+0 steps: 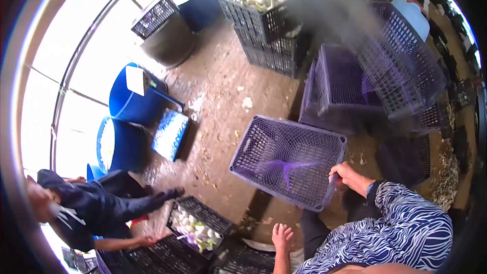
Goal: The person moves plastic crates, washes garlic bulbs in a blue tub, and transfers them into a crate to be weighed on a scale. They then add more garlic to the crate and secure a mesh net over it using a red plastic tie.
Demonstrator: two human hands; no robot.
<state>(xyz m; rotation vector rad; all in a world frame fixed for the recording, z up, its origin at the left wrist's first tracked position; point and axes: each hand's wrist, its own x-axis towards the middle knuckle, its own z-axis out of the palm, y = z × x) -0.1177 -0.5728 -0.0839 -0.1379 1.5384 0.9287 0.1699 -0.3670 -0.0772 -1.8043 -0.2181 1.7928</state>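
My right hand (346, 175) grips the short rim of a dark plastic crate (284, 155), which is tilted with its open side toward me. A strip of purple netting (288, 166) lies inside the crate. Lower in the view, my left hand (282, 234) is raised with its fingers apart and nothing in them. Beyond the held crate stand more dark crates (345, 78), with one leaning crate (398, 66) blurred on top.
At the lower left, another person (96, 203) reaches toward a crate of garlic bulbs (195, 226). Stacked crates (269, 40) at the top hold more bulbs. Blue barrels (132, 94) and a blue-and-white box (171, 134) line the left. Scraps litter the wet floor (213, 101).
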